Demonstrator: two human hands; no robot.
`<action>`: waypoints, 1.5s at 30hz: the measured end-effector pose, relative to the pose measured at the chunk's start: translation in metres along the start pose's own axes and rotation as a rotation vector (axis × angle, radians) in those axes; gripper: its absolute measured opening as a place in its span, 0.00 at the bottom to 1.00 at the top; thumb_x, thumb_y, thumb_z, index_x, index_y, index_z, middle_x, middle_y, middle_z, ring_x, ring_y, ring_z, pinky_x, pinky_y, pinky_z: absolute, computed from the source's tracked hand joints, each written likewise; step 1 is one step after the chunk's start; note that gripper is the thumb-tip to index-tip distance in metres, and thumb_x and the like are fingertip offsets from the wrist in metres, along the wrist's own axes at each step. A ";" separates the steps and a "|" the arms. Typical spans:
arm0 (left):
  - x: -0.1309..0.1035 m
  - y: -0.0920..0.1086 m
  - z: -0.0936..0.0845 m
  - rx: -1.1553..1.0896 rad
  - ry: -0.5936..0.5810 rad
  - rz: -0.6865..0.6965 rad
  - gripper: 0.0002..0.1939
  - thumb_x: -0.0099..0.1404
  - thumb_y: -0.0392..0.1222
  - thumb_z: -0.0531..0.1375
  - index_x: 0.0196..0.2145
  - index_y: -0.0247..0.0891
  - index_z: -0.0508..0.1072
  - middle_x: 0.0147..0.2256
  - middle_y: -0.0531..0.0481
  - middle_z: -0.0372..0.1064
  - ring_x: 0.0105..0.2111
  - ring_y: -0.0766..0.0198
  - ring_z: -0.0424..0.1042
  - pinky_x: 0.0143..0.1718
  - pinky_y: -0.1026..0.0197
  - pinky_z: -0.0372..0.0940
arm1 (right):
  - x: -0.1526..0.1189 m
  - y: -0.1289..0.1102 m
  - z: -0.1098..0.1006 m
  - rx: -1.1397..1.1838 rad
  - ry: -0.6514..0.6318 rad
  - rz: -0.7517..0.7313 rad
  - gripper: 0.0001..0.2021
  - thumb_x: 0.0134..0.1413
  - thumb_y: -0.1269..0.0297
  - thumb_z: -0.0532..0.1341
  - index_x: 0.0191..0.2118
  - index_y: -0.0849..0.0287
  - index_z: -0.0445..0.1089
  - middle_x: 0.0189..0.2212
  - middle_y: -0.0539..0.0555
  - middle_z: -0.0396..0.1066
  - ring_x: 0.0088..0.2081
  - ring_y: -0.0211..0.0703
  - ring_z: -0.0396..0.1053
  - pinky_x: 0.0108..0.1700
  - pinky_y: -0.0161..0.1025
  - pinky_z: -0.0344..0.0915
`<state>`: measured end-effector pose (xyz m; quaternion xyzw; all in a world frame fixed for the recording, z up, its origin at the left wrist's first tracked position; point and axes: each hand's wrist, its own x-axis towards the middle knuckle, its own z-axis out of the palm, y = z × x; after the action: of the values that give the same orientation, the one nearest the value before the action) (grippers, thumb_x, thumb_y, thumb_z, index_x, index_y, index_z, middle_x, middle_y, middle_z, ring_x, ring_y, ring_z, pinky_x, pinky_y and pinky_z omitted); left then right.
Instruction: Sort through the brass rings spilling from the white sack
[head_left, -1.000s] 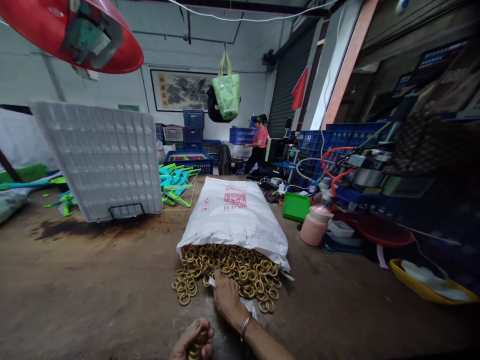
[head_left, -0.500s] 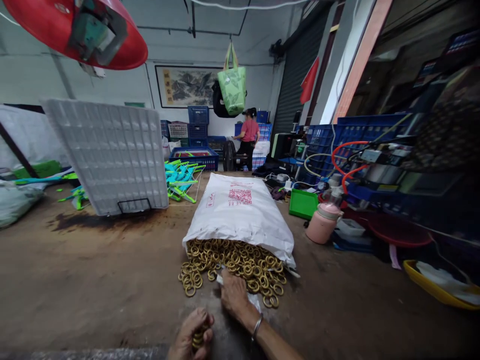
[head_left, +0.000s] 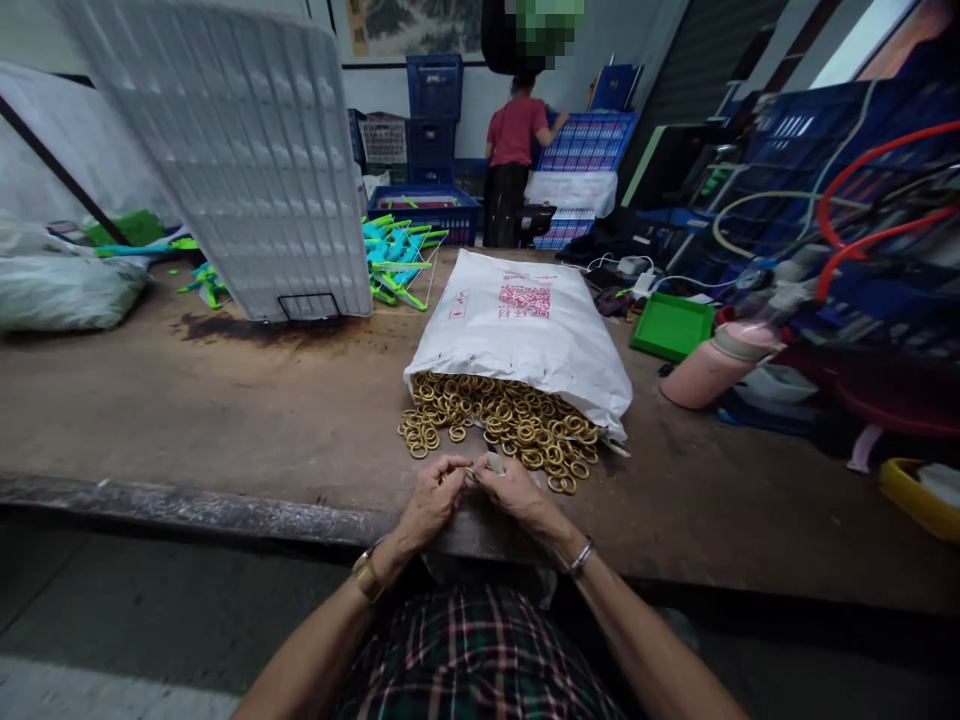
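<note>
Head view shows left hand (head_left: 433,497) and right hand (head_left: 517,490) pinching together small brass rings (head_left: 471,474), hard, light and probably slippery, best gripped by the rim, with the pile (head_left: 502,420) at twelve o'clock.

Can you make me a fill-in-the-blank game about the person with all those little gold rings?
1. The gold rings spill out of a white ____.
2. The left hand and right hand meet just in front of the ____ of rings.
3. The tray beside the pink jug is coloured ____.
4. The person in the back wears a ____ shirt.

Missing words: sack; pile; green; red
</note>
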<state>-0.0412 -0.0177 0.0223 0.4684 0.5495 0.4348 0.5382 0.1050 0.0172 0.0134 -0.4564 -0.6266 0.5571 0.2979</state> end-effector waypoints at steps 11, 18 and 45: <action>-0.002 -0.004 0.003 -0.032 0.027 -0.039 0.13 0.55 0.50 0.56 0.28 0.35 0.66 0.14 0.60 0.56 0.14 0.74 0.53 0.17 0.69 0.49 | 0.011 0.019 0.007 0.028 0.053 0.048 0.13 0.52 0.56 0.51 0.23 0.58 0.60 0.16 0.43 0.56 0.17 0.30 0.49 0.21 0.30 0.47; -0.001 -0.005 0.006 -0.214 -0.053 -0.159 0.16 0.53 0.53 0.58 0.29 0.37 0.65 0.21 0.58 0.62 0.13 0.76 0.53 0.12 0.70 0.45 | 0.011 0.007 0.007 -0.038 0.087 0.017 0.13 0.49 0.57 0.53 0.23 0.60 0.62 0.18 0.46 0.61 0.20 0.32 0.55 0.24 0.31 0.52; -0.007 -0.005 0.006 -0.191 -0.016 -0.109 0.14 0.54 0.51 0.57 0.26 0.37 0.64 0.17 0.59 0.58 0.14 0.75 0.53 0.14 0.70 0.47 | -0.008 0.004 0.009 -0.855 0.056 -0.165 0.10 0.43 0.75 0.50 0.31 0.59 0.66 0.24 0.52 0.68 0.25 0.38 0.60 0.28 0.35 0.47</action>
<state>-0.0361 -0.0256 0.0180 0.3880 0.5259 0.4512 0.6077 0.1019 0.0060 0.0086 -0.5021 -0.8269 0.2092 0.1427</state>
